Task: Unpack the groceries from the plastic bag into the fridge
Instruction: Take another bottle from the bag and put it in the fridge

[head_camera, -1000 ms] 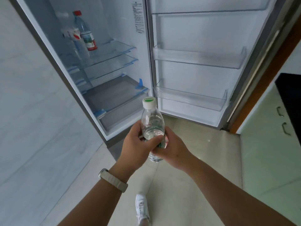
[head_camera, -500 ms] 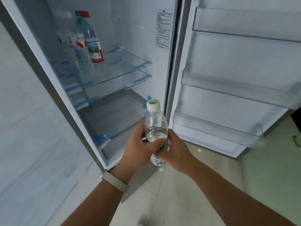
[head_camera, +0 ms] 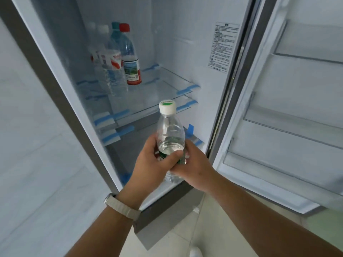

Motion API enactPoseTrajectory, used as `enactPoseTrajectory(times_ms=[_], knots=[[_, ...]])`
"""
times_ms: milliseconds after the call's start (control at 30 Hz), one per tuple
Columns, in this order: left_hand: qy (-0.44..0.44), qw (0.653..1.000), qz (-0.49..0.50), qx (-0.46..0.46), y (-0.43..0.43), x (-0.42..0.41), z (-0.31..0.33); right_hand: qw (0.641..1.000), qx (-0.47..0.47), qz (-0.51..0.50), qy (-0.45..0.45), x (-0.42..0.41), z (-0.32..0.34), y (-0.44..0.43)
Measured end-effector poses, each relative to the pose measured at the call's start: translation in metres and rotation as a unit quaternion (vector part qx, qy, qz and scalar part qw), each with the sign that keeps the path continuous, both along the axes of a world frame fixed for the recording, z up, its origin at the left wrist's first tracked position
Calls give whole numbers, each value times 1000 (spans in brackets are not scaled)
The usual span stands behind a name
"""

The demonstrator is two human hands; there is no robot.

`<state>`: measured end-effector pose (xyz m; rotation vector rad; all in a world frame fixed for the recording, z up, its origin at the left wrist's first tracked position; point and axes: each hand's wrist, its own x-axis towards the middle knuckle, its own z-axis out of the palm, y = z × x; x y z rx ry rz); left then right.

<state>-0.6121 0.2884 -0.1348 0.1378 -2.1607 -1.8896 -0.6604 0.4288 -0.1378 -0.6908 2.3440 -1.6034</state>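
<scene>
A clear water bottle [head_camera: 169, 130] with a white cap and green label stands upright in both my hands, in front of the open fridge [head_camera: 185, 43]. My left hand [head_camera: 151, 164] wraps its left side, thumb across the label. My right hand [head_camera: 194, 167] grips it from the right and below. On the glass shelf [head_camera: 167, 89] inside stand several water bottles: a red-capped bottle [head_camera: 130, 58], a teal-capped one behind it, and two white-capped ones [head_camera: 109, 71] at the left. The plastic bag is not in view.
The fridge door [head_camera: 297, 108] hangs open at the right with transparent door racks holding nothing. Lower glass shelves with blue tape sit beneath the bottle shelf. A pale tiled wall [head_camera: 37, 145] runs along the left. Light floor tiles and a white shoe tip [head_camera: 195, 252] lie below.
I have stepped closer to the fridge; its interior now fills the view. The bottle in both hands has risen slightly toward the shelves.
</scene>
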Motion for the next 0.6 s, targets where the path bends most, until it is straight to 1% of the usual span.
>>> enactPoseTrajectory(times_ms=[133, 233, 467, 600], knots=[[17, 999, 40, 9, -15, -24, 12, 999, -34, 34, 21, -38, 10, -21], [18, 997, 73, -11, -26, -42, 24, 996, -44, 63, 44, -68, 14, -39], [44, 986, 151, -47, -41, -93, 60, 987, -68, 137, 47, -132, 47, -63], [69, 979, 186, -41, -43, -118, 79, 979, -84, 173, 68, -159, 67, -71]])
